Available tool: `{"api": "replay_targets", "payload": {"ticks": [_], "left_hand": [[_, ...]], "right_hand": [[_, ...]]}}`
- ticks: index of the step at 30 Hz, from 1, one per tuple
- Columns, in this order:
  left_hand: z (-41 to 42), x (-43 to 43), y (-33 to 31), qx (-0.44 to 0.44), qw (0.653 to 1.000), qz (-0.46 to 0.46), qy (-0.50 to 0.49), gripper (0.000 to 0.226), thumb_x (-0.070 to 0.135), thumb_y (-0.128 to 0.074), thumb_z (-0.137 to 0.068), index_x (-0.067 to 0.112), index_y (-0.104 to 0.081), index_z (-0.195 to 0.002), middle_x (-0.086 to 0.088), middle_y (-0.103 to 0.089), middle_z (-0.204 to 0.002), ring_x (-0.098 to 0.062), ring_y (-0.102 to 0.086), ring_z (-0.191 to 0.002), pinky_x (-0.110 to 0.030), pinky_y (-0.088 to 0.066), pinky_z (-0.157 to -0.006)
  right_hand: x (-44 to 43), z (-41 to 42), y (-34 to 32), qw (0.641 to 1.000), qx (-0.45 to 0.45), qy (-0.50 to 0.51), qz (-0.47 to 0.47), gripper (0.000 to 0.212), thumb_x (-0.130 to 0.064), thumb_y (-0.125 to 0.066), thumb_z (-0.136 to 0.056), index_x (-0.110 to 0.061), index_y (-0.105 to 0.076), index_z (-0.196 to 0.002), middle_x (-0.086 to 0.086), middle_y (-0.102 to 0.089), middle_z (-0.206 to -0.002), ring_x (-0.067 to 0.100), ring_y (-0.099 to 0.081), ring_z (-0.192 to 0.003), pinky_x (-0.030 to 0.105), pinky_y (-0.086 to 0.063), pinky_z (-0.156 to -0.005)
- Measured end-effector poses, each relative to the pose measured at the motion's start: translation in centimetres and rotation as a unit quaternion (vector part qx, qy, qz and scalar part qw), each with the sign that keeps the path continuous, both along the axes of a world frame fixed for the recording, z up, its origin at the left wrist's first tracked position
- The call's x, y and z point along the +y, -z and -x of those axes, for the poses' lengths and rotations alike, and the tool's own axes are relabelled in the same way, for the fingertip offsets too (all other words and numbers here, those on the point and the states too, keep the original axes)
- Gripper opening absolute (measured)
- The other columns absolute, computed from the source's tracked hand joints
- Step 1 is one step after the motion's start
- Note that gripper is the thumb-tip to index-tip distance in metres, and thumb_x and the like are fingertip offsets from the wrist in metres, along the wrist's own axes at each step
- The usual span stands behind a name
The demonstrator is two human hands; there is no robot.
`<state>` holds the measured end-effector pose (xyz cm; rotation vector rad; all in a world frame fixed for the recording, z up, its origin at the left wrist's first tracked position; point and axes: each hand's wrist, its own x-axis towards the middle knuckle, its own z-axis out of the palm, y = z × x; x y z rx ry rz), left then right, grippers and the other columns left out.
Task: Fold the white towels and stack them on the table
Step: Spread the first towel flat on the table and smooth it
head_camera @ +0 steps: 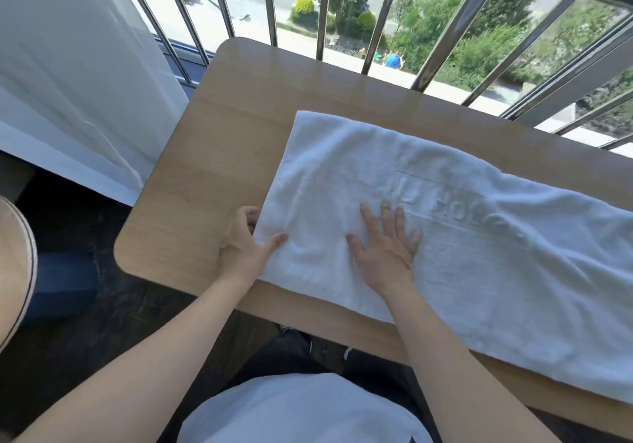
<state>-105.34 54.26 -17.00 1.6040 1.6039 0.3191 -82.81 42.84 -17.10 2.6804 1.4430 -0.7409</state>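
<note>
White towel (342, 168): L hand (244, 248) pinches edge, R hand (387, 252) pressed flat.

A single white towel (445, 254) was counted, laid across one wooden table (222, 168). Two bare hands were seen at the towel's left end: one left hand (243, 247) and one right hand (387, 250). On the right hand five spread fingers could be counted; on the left, only the thumb and a few curled fingertips, the rest being hidden. One white curtain (68, 82) was noted at the far left. One metal railing (270, 4) was noted beyond the table's far edge; at least eight of its upright bars were counted, the tally being uncertain toward the right. One round tan object (17, 264) was cut off at the left edge.
</note>
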Motion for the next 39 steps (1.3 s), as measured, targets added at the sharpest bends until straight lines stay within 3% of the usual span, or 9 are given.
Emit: {"api": "replay_targets", "payload": {"ticks": [3, 6, 12, 17, 20, 26, 32, 36, 39], "left_hand": [[-2.7, -0.9, 0.3, 0.088, 0.983, -0.138, 0.079, 0.080, 0.059, -0.077, -0.076, 0.019, -0.048, -0.138, 0.003, -0.051, -0.140, -0.023, -0.042, -0.132, -0.038, -0.034, -0.106], [-7.7, -2.6, 0.6, 0.092, 0.960, -0.142, 0.221, 0.086, 0.061, -0.070, -0.080, 0.018, -0.040, -0.149, -0.001, -0.029, -0.162, -0.022, -0.020, -0.151, -0.042, -0.015, -0.120], [-14.9, -6.2, 2.4, 0.101, 0.914, -0.157, 0.361, 0.083, 0.065, -0.055, -0.088, 0.021, -0.032, -0.155, -0.006, -0.007, -0.168, -0.019, 0.001, -0.155, -0.032, 0.011, -0.122], [-21.8, -8.4, 3.2, 0.094, 0.867, -0.194, 0.450, 0.086, 0.071, -0.037, -0.091, 0.021, -0.017, -0.160, -0.001, 0.001, -0.167, -0.010, 0.015, -0.149, -0.025, 0.024, -0.117], [-25.5, -10.3, 3.2, 0.137, 0.853, -0.193, 0.465, 0.091, 0.074, -0.031, -0.091, 0.023, -0.002, -0.160, -0.006, 0.012, -0.168, -0.019, 0.022, -0.151, -0.027, 0.031, -0.112], [-32.5, -15.0, 2.1, 0.102, 0.871, -0.149, 0.457, 0.085, 0.067, -0.033, -0.097, 0.022, 0.000, -0.161, -0.015, 0.014, -0.166, -0.032, 0.017, -0.153, -0.041, 0.014, -0.122], [-35.5, -17.2, 2.7, 0.122, 0.885, -0.202, 0.400, 0.076, 0.057, -0.019, -0.101, 0.009, -0.013, -0.159, -0.026, 0.002, -0.164, -0.038, 0.005, -0.154, -0.048, 0.010, -0.124], [-35.9, -18.1, 3.3, 0.177, 0.873, -0.236, 0.389, 0.080, 0.061, -0.015, -0.096, 0.010, -0.013, -0.159, -0.030, -0.007, -0.163, -0.046, -0.003, -0.152, -0.060, -0.005, -0.122], [-37.8, -18.9, 2.7, 0.201, 0.880, -0.226, 0.367, 0.079, 0.066, -0.020, -0.094, 0.020, -0.021, -0.159, -0.033, -0.014, -0.161, -0.059, -0.013, -0.144, -0.071, -0.009, -0.116]], "right_hand": [[-2.5, -0.6, 0.2, 1.000, 0.019, -0.008, -0.011, 0.059, -0.050, -0.020, -0.106, -0.043, 0.008, -0.157, -0.006, 0.023, -0.165, 0.009, 0.031, -0.146, 0.043, 0.019, -0.120], [-3.8, -1.2, 0.1, 0.998, 0.036, -0.001, -0.058, 0.057, -0.043, -0.026, -0.107, -0.040, -0.001, -0.158, -0.006, 0.018, -0.166, 0.010, 0.026, -0.149, 0.038, 0.018, -0.121], [-8.4, -6.1, -0.7, 0.990, 0.037, 0.102, -0.085, 0.056, -0.039, -0.032, -0.106, -0.032, -0.014, -0.159, -0.006, -0.001, -0.168, 0.013, 0.007, -0.154, 0.038, 0.010, -0.123], [-11.5, -13.7, -2.5, 0.961, 0.015, 0.213, -0.176, 0.052, -0.024, -0.048, -0.102, -0.017, -0.036, -0.152, 0.004, -0.038, -0.154, 0.023, -0.032, -0.143, 0.036, -0.024, -0.117], [-12.5, -17.9, -3.6, 0.953, 0.059, 0.221, -0.197, 0.048, -0.021, -0.049, -0.101, -0.018, -0.041, -0.149, 0.002, -0.045, -0.146, 0.021, -0.042, -0.134, 0.034, -0.034, -0.109], [-11.7, -27.3, -3.9, 0.971, 0.035, 0.172, -0.160, 0.041, -0.021, -0.050, -0.102, -0.015, -0.051, -0.143, 0.005, -0.046, -0.151, 0.025, -0.038, -0.140, 0.031, -0.024, -0.117], [-9.6, -35.0, -1.5, 0.996, 0.026, 0.088, 0.007, 0.060, -0.046, -0.048, -0.102, -0.028, -0.028, -0.155, 0.003, -0.015, -0.167, 0.025, -0.008, -0.154, 0.047, -0.007, -0.123], [-9.4, -36.7, -0.3, 0.998, -0.048, 0.049, -0.015, 0.057, -0.063, -0.049, -0.094, -0.029, -0.045, -0.141, 0.004, -0.049, -0.140, 0.028, -0.037, -0.136, 0.048, -0.017, -0.114], [-8.9, -38.9, -1.5, 0.999, 0.017, -0.008, 0.036, 0.045, -0.065, -0.053, -0.092, -0.030, -0.052, -0.121, -0.002, -0.062, -0.115, 0.028, -0.051, -0.120, 0.043, -0.027, -0.095]]}}
